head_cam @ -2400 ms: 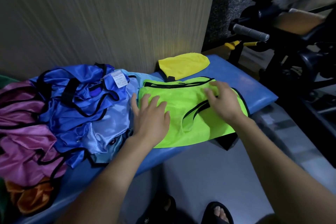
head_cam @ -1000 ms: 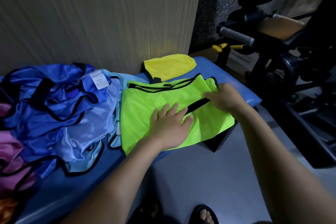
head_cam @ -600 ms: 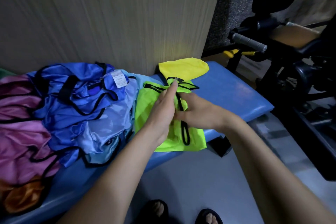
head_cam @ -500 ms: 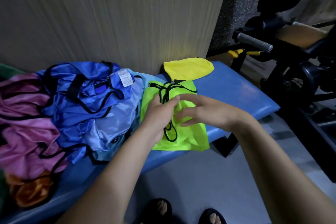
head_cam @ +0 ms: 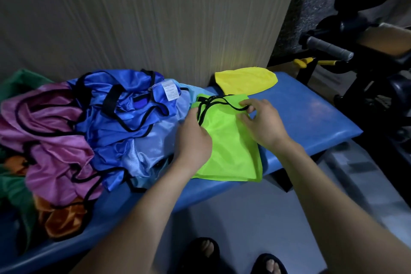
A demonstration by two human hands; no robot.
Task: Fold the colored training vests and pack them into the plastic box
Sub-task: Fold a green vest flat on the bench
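**A:** Nearest the camera, what do the hands have?

**B:** The left hand (head_cam: 194, 138) sits at centre frame, fingers curled onto the left edge of the green vest (head_cam: 231, 140) by its black trim. The right hand (head_cam: 262, 124), just right of centre, pinches the trim at the vest's top right corner. The vest lies folded in a narrow panel on the blue bench (head_cam: 311, 118).

**A:** How should the fold be finished?

**B:** I'd tuck the loose black straps inside, line up the edges, then press flat with the palm before folding top to bottom. The mesh looks slippery, so one hand should pin it.

**A:** And farther off?

**B:** Left of frame, the unfolded pile (head_cam: 89, 129) of blue, pink and orange vests; above centre, a yellow vest (head_cam: 246, 81) against the wall. No plastic box is in view.
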